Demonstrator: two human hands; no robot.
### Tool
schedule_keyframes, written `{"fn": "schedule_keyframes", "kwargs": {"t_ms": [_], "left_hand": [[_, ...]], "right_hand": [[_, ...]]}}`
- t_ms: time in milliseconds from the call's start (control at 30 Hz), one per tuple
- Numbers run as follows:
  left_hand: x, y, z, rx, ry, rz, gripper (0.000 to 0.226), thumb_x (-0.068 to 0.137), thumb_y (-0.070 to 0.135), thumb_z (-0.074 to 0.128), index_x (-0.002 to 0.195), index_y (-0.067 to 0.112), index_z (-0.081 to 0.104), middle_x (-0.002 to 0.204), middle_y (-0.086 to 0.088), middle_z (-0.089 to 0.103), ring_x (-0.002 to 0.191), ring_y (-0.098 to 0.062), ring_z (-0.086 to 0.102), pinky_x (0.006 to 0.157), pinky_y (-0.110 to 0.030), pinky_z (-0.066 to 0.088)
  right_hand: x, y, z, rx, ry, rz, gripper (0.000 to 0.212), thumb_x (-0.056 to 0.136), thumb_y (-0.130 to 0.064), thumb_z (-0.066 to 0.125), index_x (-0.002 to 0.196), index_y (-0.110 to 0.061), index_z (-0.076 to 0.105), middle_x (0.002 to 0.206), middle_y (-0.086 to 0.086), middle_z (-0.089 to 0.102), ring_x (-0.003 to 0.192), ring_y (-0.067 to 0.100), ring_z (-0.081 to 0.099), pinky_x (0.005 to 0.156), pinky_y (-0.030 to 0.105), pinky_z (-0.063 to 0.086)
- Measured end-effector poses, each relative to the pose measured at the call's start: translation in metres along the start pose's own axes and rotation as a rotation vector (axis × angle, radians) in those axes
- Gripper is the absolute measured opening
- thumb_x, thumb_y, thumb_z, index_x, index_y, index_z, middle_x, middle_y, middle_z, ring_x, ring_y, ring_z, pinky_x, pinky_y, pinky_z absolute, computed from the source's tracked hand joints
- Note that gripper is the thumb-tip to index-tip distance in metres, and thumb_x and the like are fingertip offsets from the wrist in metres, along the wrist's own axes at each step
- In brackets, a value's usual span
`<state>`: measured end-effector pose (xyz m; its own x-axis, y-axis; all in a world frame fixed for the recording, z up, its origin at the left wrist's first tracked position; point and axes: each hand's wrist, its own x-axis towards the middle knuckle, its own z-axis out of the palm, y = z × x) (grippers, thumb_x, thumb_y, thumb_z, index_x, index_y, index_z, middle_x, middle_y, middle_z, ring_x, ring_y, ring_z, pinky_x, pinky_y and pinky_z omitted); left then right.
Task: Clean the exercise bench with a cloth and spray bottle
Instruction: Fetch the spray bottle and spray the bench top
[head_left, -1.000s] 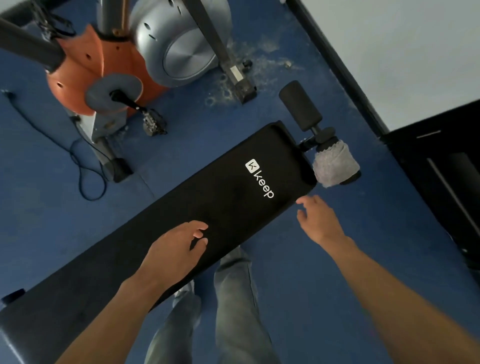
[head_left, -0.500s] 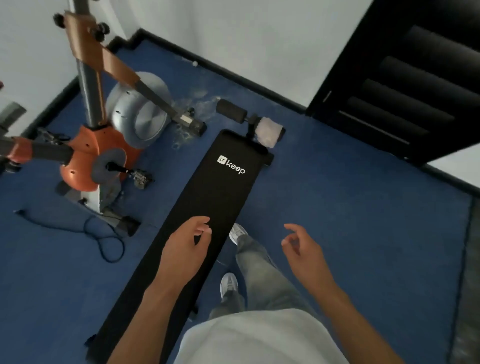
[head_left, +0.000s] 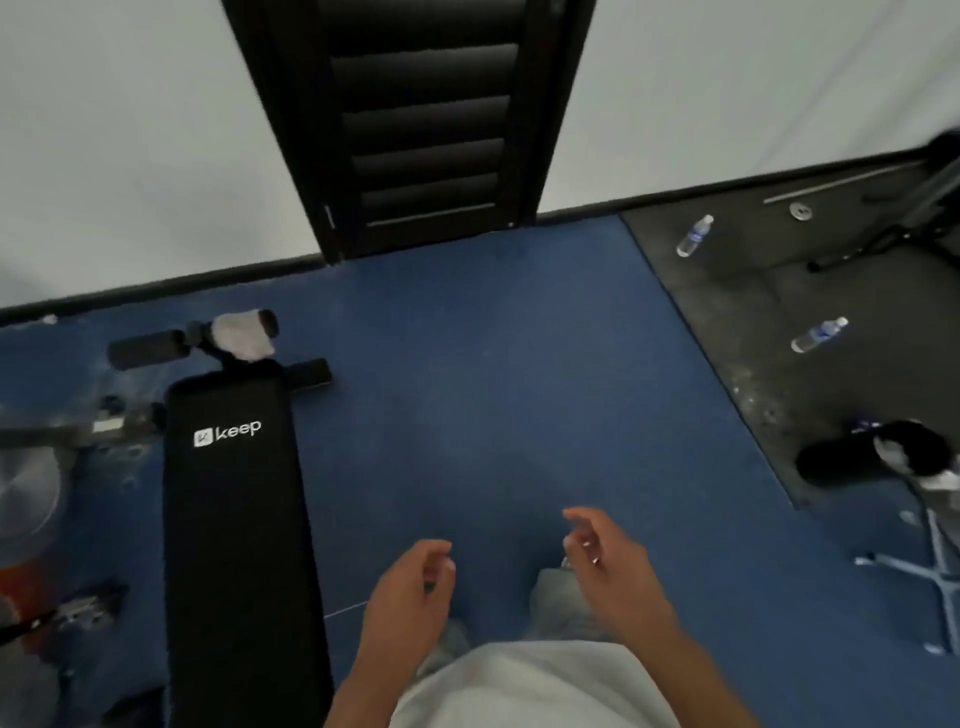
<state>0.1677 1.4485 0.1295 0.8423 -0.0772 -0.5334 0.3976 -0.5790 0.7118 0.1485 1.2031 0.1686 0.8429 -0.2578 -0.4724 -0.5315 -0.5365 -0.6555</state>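
Bench (head_left: 234, 519): black, unwiped.
Cloth (head_left: 241, 335): draped on foot roller.
Left hand (head_left: 410, 592), right hand (head_left: 608, 561): loosely curled, empty.
Risk: no spray bottle spotted; cleaning may stall.

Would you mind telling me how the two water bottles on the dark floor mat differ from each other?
The farther bottle lies near the wall's baseboard; the nearer bottle lies further out on the dark mat, closer to the person. The farther bottle points steeply up the picture, cap uppermost; the nearer bottle lies flatter, cap toward the right. Both are clear plastic bottles with blue labels and pale caps, apart from each other and untouched.
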Motion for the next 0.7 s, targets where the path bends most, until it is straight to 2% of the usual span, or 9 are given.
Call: {"fn": "schedule_keyframes", "kwargs": {"t_ms": [100, 167, 333, 500, 700], "left_hand": [[0.008, 0.037, 0.031, 0.095, -0.066, 0.088, 0.017, 0.100, 0.034, 0.057, 0.115, 0.039, 0.061, 0.106, 0.023, 0.067, 0.097, 0.004, 0.064, 0.089, -0.023, 0.053], [0.017, 0.064, 0.056, 0.156, -0.107, 0.131, 0.017, 0.099, 0.033, 0.057, 0.115, 0.039, 0.062, 0.105, 0.023, 0.067, 0.097, 0.005, 0.064, 0.088, -0.024, 0.053], [0.035, 0.146, 0.152, 0.283, -0.210, 0.218, 0.018, 0.100, 0.034, 0.055, 0.116, 0.041, 0.060, 0.107, 0.023, 0.067, 0.098, 0.007, 0.063, 0.082, -0.012, 0.045], [0.035, 0.230, 0.270, 0.451, -0.305, 0.338, 0.024, 0.101, 0.043, 0.049, 0.124, 0.043, 0.057, 0.113, 0.030, 0.062, 0.106, 0.009, 0.059, 0.088, -0.015, 0.044], [0.027, 0.311, 0.391, 0.616, -0.396, 0.459, 0.025, 0.101, 0.044, 0.048, 0.124, 0.044, 0.058, 0.112, 0.031, 0.062, 0.105, 0.009, 0.058, 0.092, -0.024, 0.050]], "right_hand": [[-0.009, 0.046, -0.039, 0.080, 0.095, 0.115, 0.023, 0.100, -0.021, 0.059, 0.116, -0.037, 0.059, 0.087, -0.013, 0.067, 0.079, 0.001, 0.064, 0.069, 0.009, 0.043], [-0.013, 0.075, -0.067, 0.148, 0.170, 0.166, 0.022, 0.100, -0.021, 0.059, 0.117, -0.034, 0.061, 0.088, -0.011, 0.067, 0.082, 0.005, 0.065, 0.071, 0.014, 0.045], [-0.019, 0.166, -0.148, 0.236, 0.289, 0.276, 0.020, 0.100, -0.024, 0.059, 0.113, -0.039, 0.060, 0.094, -0.013, 0.069, 0.086, 0.007, 0.067, 0.072, 0.019, 0.050], [-0.019, 0.276, -0.238, 0.263, 0.361, 0.393, 0.014, 0.098, -0.022, 0.061, 0.105, -0.035, 0.061, 0.094, -0.010, 0.069, 0.086, 0.010, 0.067, 0.081, 0.032, 0.056], [-0.029, 0.374, -0.321, 0.191, 0.359, 0.495, 0.017, 0.100, -0.024, 0.056, 0.113, -0.021, 0.066, 0.104, -0.005, 0.067, 0.085, 0.015, 0.066, 0.075, 0.030, 0.054]]}}
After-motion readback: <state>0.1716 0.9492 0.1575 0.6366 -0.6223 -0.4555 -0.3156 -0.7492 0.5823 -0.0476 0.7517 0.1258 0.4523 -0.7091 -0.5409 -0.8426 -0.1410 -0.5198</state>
